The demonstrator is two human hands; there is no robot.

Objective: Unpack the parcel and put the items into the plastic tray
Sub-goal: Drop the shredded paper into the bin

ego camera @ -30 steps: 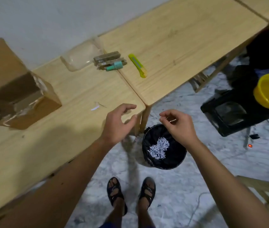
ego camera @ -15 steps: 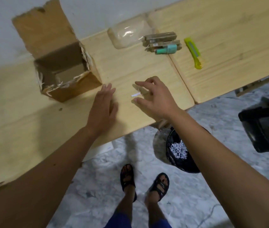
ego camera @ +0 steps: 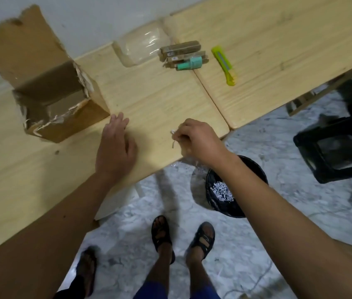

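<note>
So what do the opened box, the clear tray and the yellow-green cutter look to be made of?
Box: brown corrugated cardboard, matte, going by its torn fibrous edges and shiny tape remnants. Tray: thin clear plastic, glossy; the wood shows through it and it catches glare. Cutter: probably moulded plastic, bright yellow-green and smooth, with a grey strip along it that may be metal.

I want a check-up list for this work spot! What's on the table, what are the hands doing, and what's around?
Surface: wooden table, two boards joined.
Job's things: opened cardboard box, torn edges; clear plastic tray; brown packets and teal item beside the tray, not in it.
Clutter: yellow-green utility knife; white paper scrap.
Hands: left hand flat, open on the table; right hand pinching the scrap.
Cables: thin cable on the floor, lower right.
Surroundings: black bin with shredded paper, black crate, marble floor.
</note>
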